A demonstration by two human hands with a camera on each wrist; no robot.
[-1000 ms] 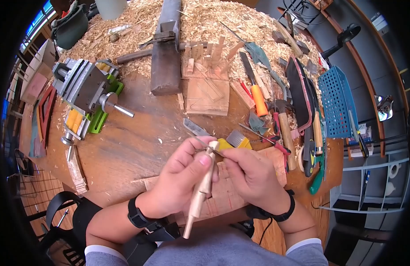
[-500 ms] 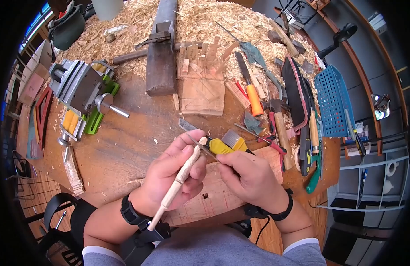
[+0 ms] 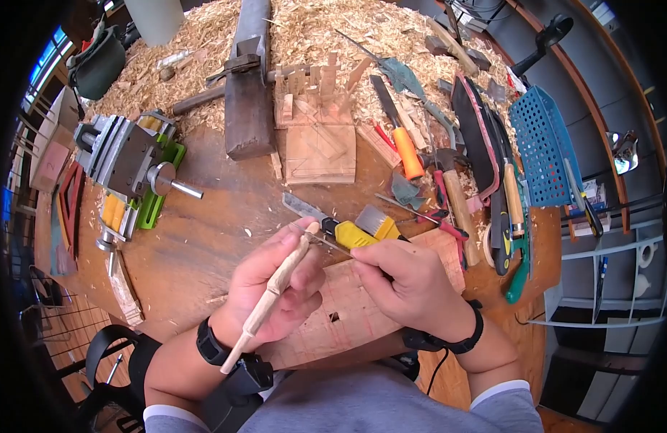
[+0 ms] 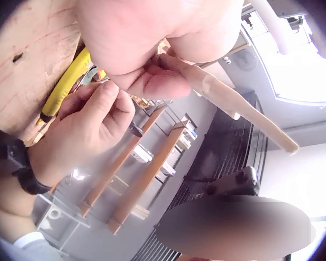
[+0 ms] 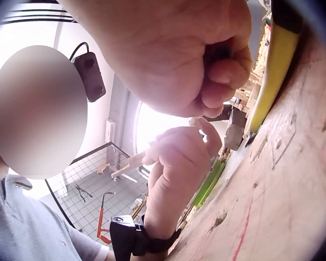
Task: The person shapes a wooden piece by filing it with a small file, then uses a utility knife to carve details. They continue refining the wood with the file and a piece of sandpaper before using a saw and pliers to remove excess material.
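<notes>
My left hand (image 3: 248, 285) holds a pale carved wooden stick (image 3: 265, 307) slantwise, with the thumb along its upper part. The stick's thinner end points down toward my body; in the left wrist view, a stepped notch shows midway along the stick (image 4: 228, 100). Opposite, my right hand (image 3: 405, 281) pinches a thin metal tool (image 3: 333, 245), its fingers curled in. The tool's narrow shaft reaches across to the stick's upper end. Its handle is mostly hidden in the fist, and its exact kind cannot be told.
Below the hands lies a marked board (image 3: 362, 317) with a square hole. Beyond are a yellow-handled knife (image 3: 351, 234), a brush (image 3: 376, 222), an orange-handled tool (image 3: 405, 151) and a hammer (image 3: 459, 209). A vise (image 3: 131, 162) stands left; wood shavings (image 3: 319, 29) cover the back.
My left hand and the stick have shifted left, and the stick slants more. The gap between the hands has widened, showing more of the tool's shaft. My right hand has moved little.
</notes>
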